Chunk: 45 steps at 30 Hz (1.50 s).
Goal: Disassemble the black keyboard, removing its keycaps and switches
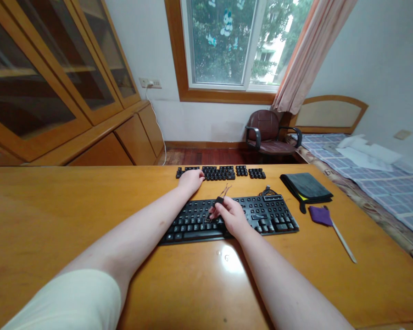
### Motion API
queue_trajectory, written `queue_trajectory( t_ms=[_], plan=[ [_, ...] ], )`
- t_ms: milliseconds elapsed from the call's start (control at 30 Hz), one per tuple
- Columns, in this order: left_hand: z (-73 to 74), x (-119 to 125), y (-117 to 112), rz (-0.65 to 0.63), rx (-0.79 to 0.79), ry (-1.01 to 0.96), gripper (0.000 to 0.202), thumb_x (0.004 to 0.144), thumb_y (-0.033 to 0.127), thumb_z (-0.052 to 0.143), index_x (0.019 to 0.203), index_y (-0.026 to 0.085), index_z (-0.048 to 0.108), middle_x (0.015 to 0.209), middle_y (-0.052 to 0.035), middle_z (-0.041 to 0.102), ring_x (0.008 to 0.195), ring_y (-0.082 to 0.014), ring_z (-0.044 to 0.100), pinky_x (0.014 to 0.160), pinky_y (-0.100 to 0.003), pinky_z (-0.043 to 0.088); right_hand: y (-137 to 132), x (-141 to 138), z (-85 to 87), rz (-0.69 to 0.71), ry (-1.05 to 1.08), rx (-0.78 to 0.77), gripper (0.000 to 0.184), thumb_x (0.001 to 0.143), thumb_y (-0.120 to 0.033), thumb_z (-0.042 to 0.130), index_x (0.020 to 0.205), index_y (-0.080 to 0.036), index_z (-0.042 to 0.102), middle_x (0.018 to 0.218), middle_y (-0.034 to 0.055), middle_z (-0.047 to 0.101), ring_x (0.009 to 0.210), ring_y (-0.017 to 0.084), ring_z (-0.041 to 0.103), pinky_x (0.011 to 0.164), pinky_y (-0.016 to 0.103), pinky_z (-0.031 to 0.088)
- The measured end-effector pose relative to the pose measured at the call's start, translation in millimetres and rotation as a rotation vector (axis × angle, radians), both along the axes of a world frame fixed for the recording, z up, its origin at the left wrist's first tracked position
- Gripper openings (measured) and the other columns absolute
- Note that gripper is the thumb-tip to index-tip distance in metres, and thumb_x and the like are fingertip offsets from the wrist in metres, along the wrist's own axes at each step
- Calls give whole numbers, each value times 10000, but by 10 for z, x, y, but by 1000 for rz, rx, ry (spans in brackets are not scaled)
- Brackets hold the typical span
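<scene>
A black keyboard (277, 215) lies on the table, its upper rows stripped to bare switches and its lower rows still capped. Above its middle, my right hand (232, 217) is closed around a wire keycap puller (220, 200), thin wire loops poking out past a dark handle. Loose black keycaps (219, 173) stand in grouped rows along the table's far edge. My left hand (191, 180) reaches over to these rows, fingers bent and pinched together at the left-hand groups. What the left fingertips grip, if anything, is hidden.
Right of the keyboard lie a folded dark cloth (308, 187) and a pale stick with a purple cloth head (320, 215). The keyboard's coiled cable (267, 191) sits behind it. Beyond the wooden table (72, 201) stand an armchair (263, 130) and a bed.
</scene>
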<state>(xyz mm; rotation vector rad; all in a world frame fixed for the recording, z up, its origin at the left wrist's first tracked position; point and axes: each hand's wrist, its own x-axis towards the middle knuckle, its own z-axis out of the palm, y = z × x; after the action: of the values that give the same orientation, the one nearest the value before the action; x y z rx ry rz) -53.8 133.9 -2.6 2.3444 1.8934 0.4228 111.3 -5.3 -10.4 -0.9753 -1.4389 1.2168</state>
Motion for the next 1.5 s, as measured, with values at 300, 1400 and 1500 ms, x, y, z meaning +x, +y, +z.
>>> queue_trajectory(
  t_ms=[300,1400,1500],
  plan=[
    [33,-14,-30,0,9,-4,237,812,371,523,961,264,673,1006,-33,683,941,-218,600,831,-299,453,10,26,-23,7,-25,7,280,842,-446,515,790,-177,573,725,34,662,590,154,637,586,278,513],
    [122,-322,-1672,-302,4,-151,302,810,339,569,1079,206,605,1039,-67,643,976,-231,552,897,-390,414,18,-3,-26,-7,-303,117,169,838,-285,522,961,-190,589,786,36,653,697,166,624,669,286,490],
    [71,-350,-1627,-329,-9,-168,313,797,346,587,1075,202,600,1040,-66,635,983,-231,542,912,-393,402,20,-4,3,-9,-464,157,127,834,-273,538,887,-186,612,763,38,668,705,173,618,665,283,472]
  ],
)
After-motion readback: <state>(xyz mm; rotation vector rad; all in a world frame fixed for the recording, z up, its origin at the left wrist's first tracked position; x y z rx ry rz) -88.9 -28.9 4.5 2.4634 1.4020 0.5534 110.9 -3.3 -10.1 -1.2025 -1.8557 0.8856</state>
